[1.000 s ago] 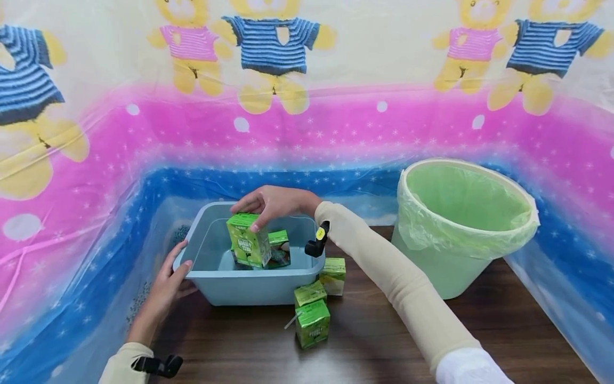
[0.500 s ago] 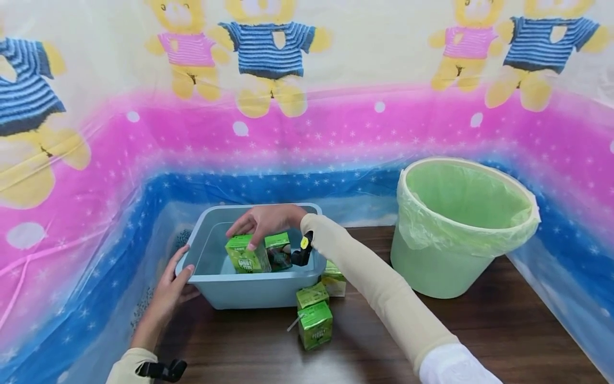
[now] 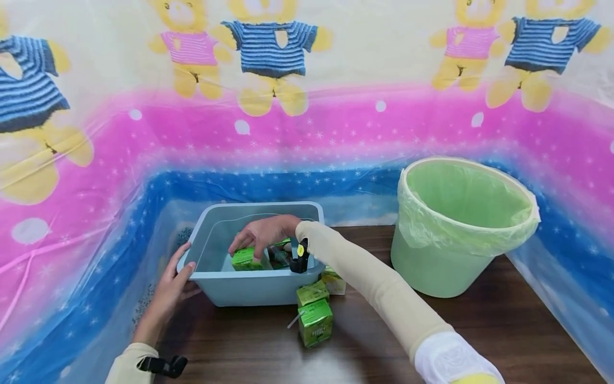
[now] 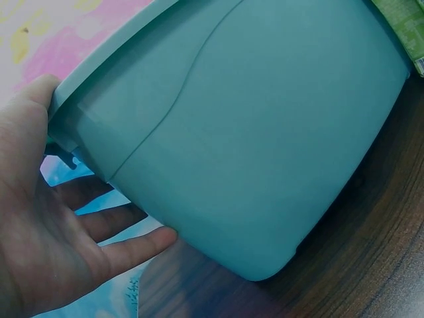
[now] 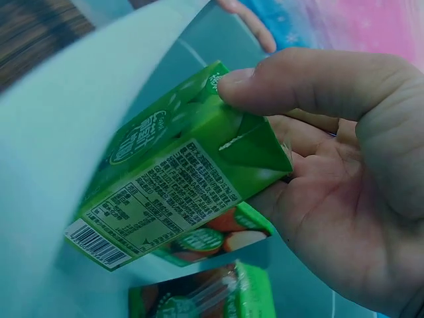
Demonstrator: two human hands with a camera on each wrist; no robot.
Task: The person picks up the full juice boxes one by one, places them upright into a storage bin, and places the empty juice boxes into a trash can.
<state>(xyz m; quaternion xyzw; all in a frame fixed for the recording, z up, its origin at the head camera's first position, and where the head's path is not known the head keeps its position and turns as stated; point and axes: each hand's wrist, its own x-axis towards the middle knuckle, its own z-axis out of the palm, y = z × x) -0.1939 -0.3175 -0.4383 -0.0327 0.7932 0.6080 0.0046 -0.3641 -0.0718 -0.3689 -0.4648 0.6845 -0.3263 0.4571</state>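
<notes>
Inside a blue-grey plastic tub [image 3: 254, 290], my right hand [image 3: 268, 232] holds a green juice box [image 5: 156, 172] between thumb and fingers, low near the front wall. The right wrist view shows the thumb on one end of the box and the fingers behind it. Two more juice boxes lie in the tub, a dark-and-green one [image 5: 189, 301] and another [image 5: 248, 238] partly hidden behind the held box. My left hand [image 3: 170, 282] grips the tub's left end, its thumb at the rim and its fingers [image 4: 139, 252] spread along the outer wall.
A green juice box with a straw [image 3: 315, 325] stands in front of the tub's right corner, a second box [image 3: 312, 293] right behind it. Another [image 3: 336, 285] sits beside the tub. A green bin [image 3: 422, 266] lined with a bag stands at the right on the dark wooden table [image 3: 230, 346].
My right hand has lowered the juice box from above rim level down into the tub. The left hand has kept its grip on the tub's left end.
</notes>
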